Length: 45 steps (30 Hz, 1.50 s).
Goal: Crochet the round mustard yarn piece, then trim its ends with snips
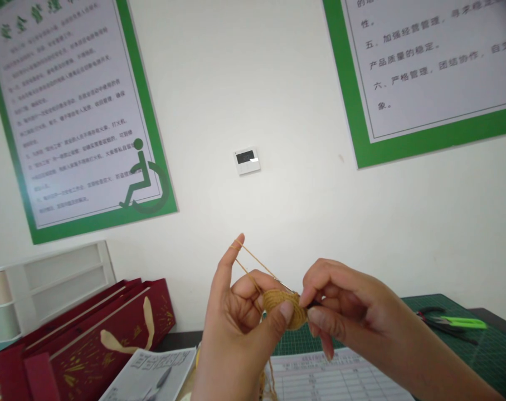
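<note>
Left of the crochet piece: white drawer unit, red gift bags below it, then a printed leaflet nearer in. At the crochet piece itself, a small tan round held up in front of the wall: left hand pinching its near edge between thumb and curled fingers, forefinger raised with tan yarn looped over its tip and running down to the piece; right hand closed against its right edge, fingers bunched around a thin hook barely showing. Below it a printed sheet; right of it a green cutting mat with green-handled snips.
</note>
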{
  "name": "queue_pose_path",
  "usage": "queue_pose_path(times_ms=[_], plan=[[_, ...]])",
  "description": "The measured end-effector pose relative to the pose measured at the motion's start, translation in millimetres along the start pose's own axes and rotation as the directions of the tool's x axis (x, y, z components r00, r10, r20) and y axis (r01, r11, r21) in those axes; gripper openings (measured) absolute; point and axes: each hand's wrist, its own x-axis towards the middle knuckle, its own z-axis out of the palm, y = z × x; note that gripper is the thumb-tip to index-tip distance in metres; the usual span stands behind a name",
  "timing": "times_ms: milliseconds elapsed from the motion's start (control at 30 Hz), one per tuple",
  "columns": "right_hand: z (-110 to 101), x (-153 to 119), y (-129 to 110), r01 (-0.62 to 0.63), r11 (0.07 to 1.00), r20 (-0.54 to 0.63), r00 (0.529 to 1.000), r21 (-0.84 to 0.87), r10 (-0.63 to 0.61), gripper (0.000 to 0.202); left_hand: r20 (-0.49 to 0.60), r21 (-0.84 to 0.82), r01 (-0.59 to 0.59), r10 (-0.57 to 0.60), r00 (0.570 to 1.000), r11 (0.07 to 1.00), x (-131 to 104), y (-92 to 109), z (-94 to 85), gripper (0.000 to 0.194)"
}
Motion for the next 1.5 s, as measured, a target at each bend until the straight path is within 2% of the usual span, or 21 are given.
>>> queue_pose_path(times_ms=[133,267,500,700,800,967,1233,1333,1400,1467,1500], plan=[[-7.7,-0.2,-2.6,0.019,0.996,0.100,0.995,0.082,-0.027,0.021,0.010,-0.001,-0.019,0.019,1.000,1.000,0.1,0.8,-1.1,0.094],[-14.0,-0.9,-8.1,0.036,0.981,0.130,0.990,0.188,-0.061,0.026,0.005,-0.030,-0.048,0.049,0.999,0.998,0.8,1.2,-3.0,0.093],[-10.4,-3.1,-9.9,-0.084,0.924,0.158,0.987,0.373,0.026,0.022,0.014,-0.077,-0.064,0.065,0.998,0.995,-0.7,4.4,-2.3,0.101],[-2.4,2.7,-7.9,-0.156,0.882,0.142,0.985,0.444,0.102,0.011,-0.021,-0.094,-0.065,0.064,0.998,0.993,-1.2,7.6,-2.9,0.102],[2.7,7.1,-2.2,-0.149,0.896,0.111,0.987,0.419,0.112,0.010,-0.043,-0.093,-0.084,0.080,0.996,0.992,-1.9,9.0,-3.1,0.101],[10.0,9.1,5.8,0.011,0.917,0.001,1.000,0.398,-0.012,0.019,-0.091,-0.090,-0.093,0.085,0.992,0.992,-2.7,9.0,-2.7,0.099],[25.6,11.6,8.1,0.118,0.914,-0.185,0.982,0.388,-0.049,0.017,-0.073,-0.097,-0.083,0.077,0.994,0.992,-2.5,7.2,-2.3,0.100],[28.6,13.0,14.4,0.217,0.933,-0.264,0.954,0.286,-0.141,0.010,-0.079,-0.105,-0.089,0.080,0.994,0.990,-2.7,7.0,-0.7,0.101],[30.1,12.9,17.0,0.330,0.935,-0.327,0.904,0.131,-0.273,0.007,-0.084,-0.116,-0.088,0.078,0.993,0.989,-3.0,6.6,0.1,0.101],[31.0,11.9,17.9,0.449,0.883,-0.370,0.804,-0.137,-0.466,0.010,-0.083,-0.112,-0.088,0.079,0.993,0.990,-3.4,6.1,0.5,0.101],[31.3,10.9,18.0,0.489,0.821,-0.350,0.744,-0.295,-0.569,0.015,-0.081,-0.106,-0.088,0.079,0.994,0.990,-3.5,5.8,0.6,0.101]])
